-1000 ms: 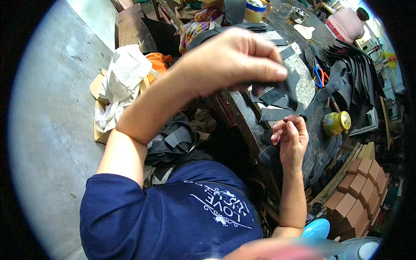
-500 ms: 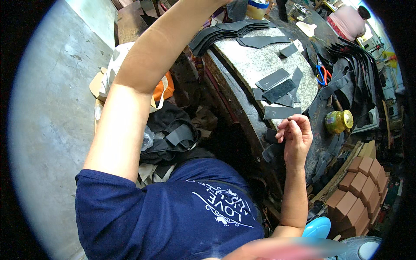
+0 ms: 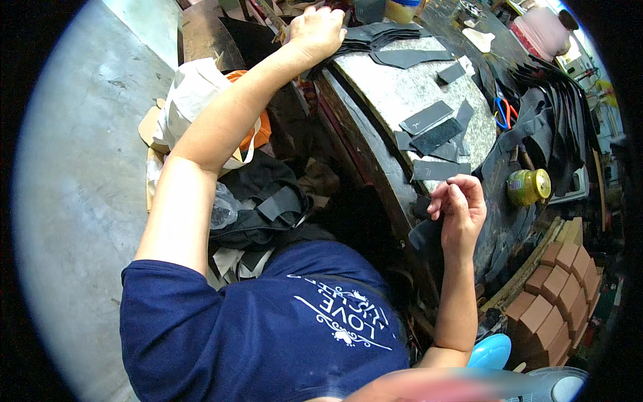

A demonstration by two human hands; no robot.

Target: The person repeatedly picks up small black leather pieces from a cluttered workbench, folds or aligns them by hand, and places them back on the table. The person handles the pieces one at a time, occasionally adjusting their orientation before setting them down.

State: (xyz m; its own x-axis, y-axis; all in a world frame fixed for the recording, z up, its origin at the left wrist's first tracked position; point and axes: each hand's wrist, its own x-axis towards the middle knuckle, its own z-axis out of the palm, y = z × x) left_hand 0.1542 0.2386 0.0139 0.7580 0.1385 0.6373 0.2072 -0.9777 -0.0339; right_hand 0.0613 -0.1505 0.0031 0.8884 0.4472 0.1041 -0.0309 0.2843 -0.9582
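My left hand (image 3: 316, 32) is stretched far forward, beside the end of a stack of black leather-like pieces (image 3: 382, 35) on the pale speckled slab (image 3: 365, 74). Its fingers are curled in, and whatever they may hold is hidden. At the slab's near corner, my right hand (image 3: 461, 208) hovers palm inward, fingers loosely bent and apart, with nothing visible in them. Just beyond its fingertips lies a dark rectangular strip (image 3: 439, 170). More cut pieces (image 3: 435, 137) overlap beyond that strip, some with pale marks.
To the right stand a jar of yellowish stuff (image 3: 529, 187), scissors (image 3: 506, 114) with blue and orange handles, and hanging black strips (image 3: 552, 100). Brown blocks (image 3: 556, 295) are stacked lower right. A white bag (image 3: 194, 94) and dark cloth (image 3: 268, 187) lie left of the table.
My left hand, mostly beyond the upper edge before, has drawn back and left into view. The right hand has hardly moved. The whole view has shifted slightly.
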